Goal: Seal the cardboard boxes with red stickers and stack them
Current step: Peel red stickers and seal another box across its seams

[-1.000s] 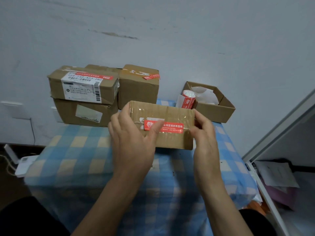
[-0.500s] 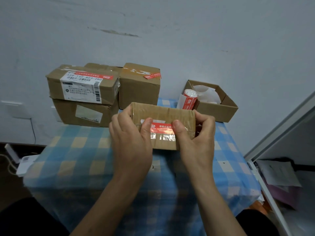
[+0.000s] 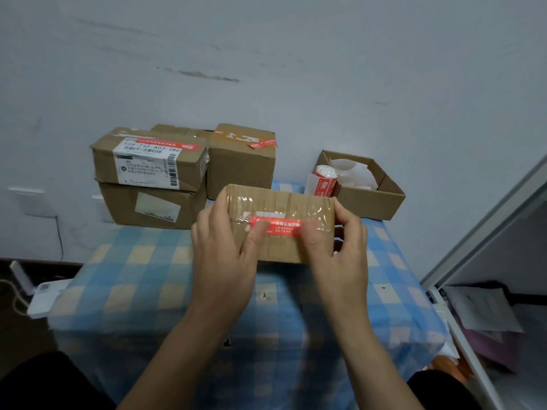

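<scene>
Over table (image 3: 133, 276): left hand (image 3: 225, 255), right hand (image 3: 340, 255) grip cardboard box (image 3: 281, 202), fingers (image 3: 214, 214) curled round ends, thumbs pressing red sticker (image 3: 285, 227).

Pale grey wall (image 3: 325, 54), scuffed at 11 o'clock. Desk (image 3: 133, 276) draped in blue-and-yellow check. Wall plate (image 3: 32, 201) at 9 o'clock. Dark floor (image 3: 17, 335) at 8 o'clock. White cabinet frame (image 3: 488, 222) at 3 o'clock.

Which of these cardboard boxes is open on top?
The low box at the right rear, with white paper showing inside. The stacked boxes at the left and the held box, gripped by the left hand and right hand, are closed.
</scene>
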